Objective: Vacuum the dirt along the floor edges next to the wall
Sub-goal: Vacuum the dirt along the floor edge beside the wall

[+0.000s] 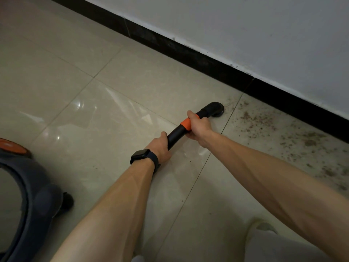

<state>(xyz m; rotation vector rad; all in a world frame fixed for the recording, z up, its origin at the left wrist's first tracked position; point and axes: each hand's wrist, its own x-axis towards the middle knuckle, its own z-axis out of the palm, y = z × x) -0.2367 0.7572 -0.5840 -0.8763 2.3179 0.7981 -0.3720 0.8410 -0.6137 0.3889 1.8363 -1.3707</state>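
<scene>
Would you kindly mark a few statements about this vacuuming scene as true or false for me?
1. The nozzle is down on the floor tile. True.
2. The dirt lies to the left of the nozzle. False: it lies to its right, along the baseboard.
3. The baseboard is white. False: it is black; the wall above it is white.
4. A watch sits on the left wrist. True.
5. The tube carries an orange band. True.
</scene>
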